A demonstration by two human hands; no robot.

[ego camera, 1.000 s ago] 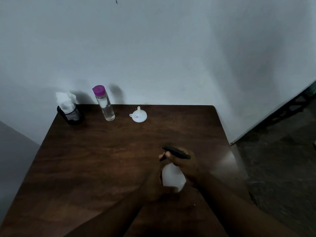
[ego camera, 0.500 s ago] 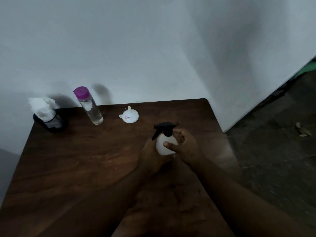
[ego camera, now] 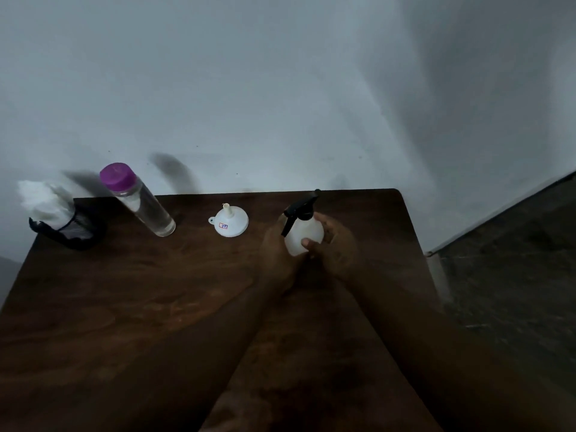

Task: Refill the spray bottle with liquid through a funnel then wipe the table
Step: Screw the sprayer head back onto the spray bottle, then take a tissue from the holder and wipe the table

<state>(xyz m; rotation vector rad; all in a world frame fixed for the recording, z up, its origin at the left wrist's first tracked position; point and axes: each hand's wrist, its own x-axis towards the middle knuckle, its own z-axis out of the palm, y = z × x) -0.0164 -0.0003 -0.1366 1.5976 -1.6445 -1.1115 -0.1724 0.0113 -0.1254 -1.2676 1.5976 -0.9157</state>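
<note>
A small white spray bottle [ego camera: 304, 232] with a black trigger head stands upright on the dark wooden table [ego camera: 156, 291], toward its far right. My left hand [ego camera: 277, 254] wraps its left side and my right hand [ego camera: 335, 244] cups its right side, thumb across the front. A white funnel [ego camera: 229, 221] lies upside down to the left of the bottle, spout up. Further left stands a clear bottle [ego camera: 140, 202] of clear liquid with a purple cap.
A black mesh holder [ego camera: 67, 230] with white tissue [ego camera: 43, 198] sits at the far left corner. A pale wall runs behind the table. The table's right edge drops to a dark floor [ego camera: 514, 260].
Both hands have carried the spray bottle away from me toward the far right of the table and set it upright. The camera has tilted, so the other objects appear shifted.
</note>
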